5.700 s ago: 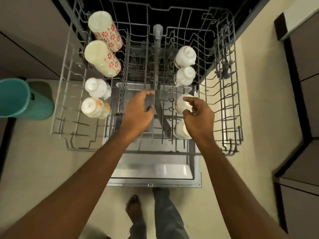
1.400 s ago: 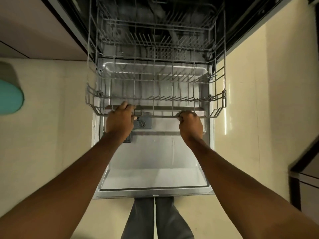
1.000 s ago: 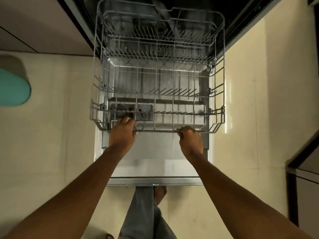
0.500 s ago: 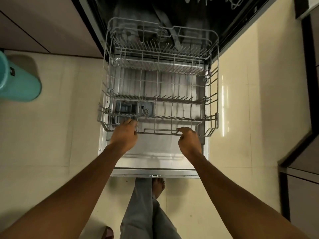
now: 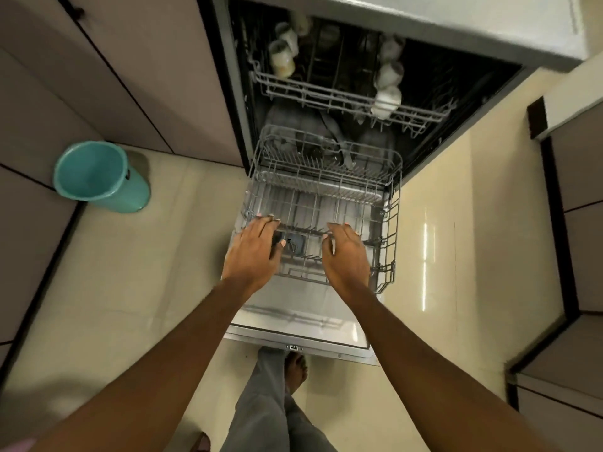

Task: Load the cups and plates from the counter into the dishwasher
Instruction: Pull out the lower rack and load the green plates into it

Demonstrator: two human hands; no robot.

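a: what does the head view show?
b: we look down at a dishwasher (image 5: 483,89). its door (image 5: 303,314) lies flat and open, low over the floor (image 5: 163,256).
a: where are the two hands?
b: both are over the front of the lower rack (image 5: 390,223). that rack sticks out above the door. the left hand (image 5: 253,252) is near the rack's left side. the right hand (image 5: 347,256) is more in the middle.
a: what are the fingers (image 5: 264,225) doing?
b: on each hand they are straight and lie close together, and the thumb points to the side. they hold nothing. the backs of both hands face up.
a: do they touch the rack?
b: i cannot tell. they may just float above the wires, because the picture is a bit soft there.
a: where are the cups (image 5: 388,75)?
b: they are in the upper rack (image 5: 326,97), deeper inside the machine. some sit on its left side, and a row sits on its right side.
a: what else is there?
b: a teal bucket (image 5: 98,174) stands on the floor to the left, next to a cupboard (image 5: 130,76). a bare foot (image 5: 295,370) and a grey trouser leg (image 5: 261,402) show just below the door's edge.
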